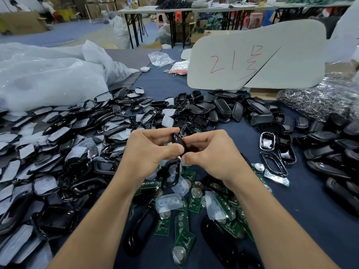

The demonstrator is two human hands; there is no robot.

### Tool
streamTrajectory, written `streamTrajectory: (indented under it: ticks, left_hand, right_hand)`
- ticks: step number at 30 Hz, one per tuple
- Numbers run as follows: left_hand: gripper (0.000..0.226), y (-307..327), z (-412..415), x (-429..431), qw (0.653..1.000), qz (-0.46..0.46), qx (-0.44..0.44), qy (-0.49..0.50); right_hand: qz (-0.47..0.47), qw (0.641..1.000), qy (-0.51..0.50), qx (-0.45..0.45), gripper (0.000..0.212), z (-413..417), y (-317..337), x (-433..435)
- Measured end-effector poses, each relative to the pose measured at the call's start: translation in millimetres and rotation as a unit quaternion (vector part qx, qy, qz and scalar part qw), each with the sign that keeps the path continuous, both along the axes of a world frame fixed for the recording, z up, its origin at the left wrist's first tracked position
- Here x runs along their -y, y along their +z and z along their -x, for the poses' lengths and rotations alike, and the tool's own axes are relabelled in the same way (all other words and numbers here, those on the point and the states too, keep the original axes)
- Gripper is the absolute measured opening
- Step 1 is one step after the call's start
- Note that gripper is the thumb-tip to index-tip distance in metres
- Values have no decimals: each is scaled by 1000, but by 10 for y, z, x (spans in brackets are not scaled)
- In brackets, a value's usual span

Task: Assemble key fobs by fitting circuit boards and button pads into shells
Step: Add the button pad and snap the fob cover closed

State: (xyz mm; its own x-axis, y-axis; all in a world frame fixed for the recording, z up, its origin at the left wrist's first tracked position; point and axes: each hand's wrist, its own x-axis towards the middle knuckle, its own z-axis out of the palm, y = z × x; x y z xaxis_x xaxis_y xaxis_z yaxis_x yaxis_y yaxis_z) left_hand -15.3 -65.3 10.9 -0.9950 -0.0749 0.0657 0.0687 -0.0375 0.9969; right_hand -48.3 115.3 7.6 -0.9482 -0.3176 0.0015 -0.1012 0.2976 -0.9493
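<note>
**Fob gripped in both hands over parts-strewn table**

Left hand (149, 150) and right hand (209, 152) both curl round one black key fob (178, 141), thumbs pressed near its lower edge. It is held off the surface, above the near-centre pile.

Surface: table (310, 210) covered in dark blue cloth. Green circuit boards (183, 220) and clear button pads (169, 202) lie heaped under the forearms. Black film-covered shells (58, 144) are piled on the left, shell backs (223, 107) at far centre, metal key rings (320, 101) far right. Big plastic bags (48, 78) sit far left. A grey board (252, 55) with red marks stands behind.

Room: large workshop, folding tables (174, 10), cardboard boxes (21, 22), blue floor.
</note>
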Motion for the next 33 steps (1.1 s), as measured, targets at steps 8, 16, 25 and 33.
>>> streamTrajectory:
  ticks: [8,16,25,33]
  left_hand:
    - [42,-34,24,-21,1000,-18,-6,9]
    - [29,-16,47,-19,999,-7,18,40]
    - [29,-1,48,-53,994,-48,47,89]
    - [29,-47,80,-147,990,42,15,132]
  right_hand:
    - [-21,994,-62,-82,44,-116,33,71]
    - [-108,971,-100,-189,45,-150,-43,152]
    - [-92,959,-105,-245,46,-188,-21,150]
    - [-98,948,-127,-275,51,-208,-48,196]
